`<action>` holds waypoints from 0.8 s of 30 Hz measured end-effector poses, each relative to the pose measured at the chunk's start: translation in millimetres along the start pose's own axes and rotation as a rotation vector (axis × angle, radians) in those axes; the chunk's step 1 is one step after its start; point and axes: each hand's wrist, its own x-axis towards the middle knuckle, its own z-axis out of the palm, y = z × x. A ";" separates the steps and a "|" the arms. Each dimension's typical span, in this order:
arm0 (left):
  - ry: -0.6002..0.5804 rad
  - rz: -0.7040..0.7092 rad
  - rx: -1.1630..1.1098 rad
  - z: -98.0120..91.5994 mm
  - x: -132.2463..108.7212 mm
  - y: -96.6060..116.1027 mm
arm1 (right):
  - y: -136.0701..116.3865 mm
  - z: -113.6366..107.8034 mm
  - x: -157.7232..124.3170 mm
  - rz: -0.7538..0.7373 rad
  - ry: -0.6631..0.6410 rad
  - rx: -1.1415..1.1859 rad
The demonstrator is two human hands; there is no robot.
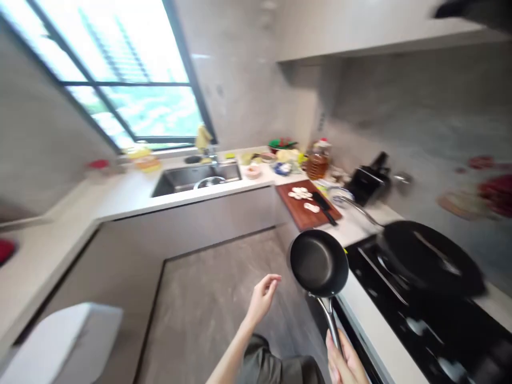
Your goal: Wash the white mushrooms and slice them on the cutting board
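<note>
Ideally — with the right grip [344,360] clasped round the handle [332,326] of the small pan [319,261] beside the stove [456,326], and the left grip [264,294] empty, farther from the stove — a firm hold should carry the small pan level.

Left hand [264,295] half-curled, fingers [274,278] loosely bent, forearm [237,346] aslant; right hand [344,358] lower, in a firm wrap.
</note>
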 end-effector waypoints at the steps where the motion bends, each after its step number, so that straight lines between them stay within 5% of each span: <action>1: 0.078 -0.003 -0.003 -35.8 7.7 -5.2 | -12.1 34.8 24.5 0.001 -0.071 -0.030; 4: 0.274 -0.003 0.007 -135.2 34.1 -10.8 | -45.4 134.8 86.1 -0.020 -0.224 -0.083; 7: 0.413 0.014 0.013 -215.5 74.4 -8.6 | -80.0 217.5 140.0 -0.062 -0.307 -0.116; 11: 0.480 0.084 -0.046 -310.4 167.1 -16.5 | -134.3 304.8 230.8 -0.089 -0.403 -0.260; 14: 0.568 0.110 -0.130 -392.0 266.1 -41.0 | -176.4 364.0 320.3 -0.124 -0.473 -0.339; 19: 0.642 0.029 -0.020 -527.3 464.5 -90.2 | -235.6 463.5 472.6 -0.127 -0.519 -0.421; 24: 0.487 -0.069 0.141 -601.2 656.1 -110.4 | -280.3 552.0 568.5 -0.019 -0.519 -0.484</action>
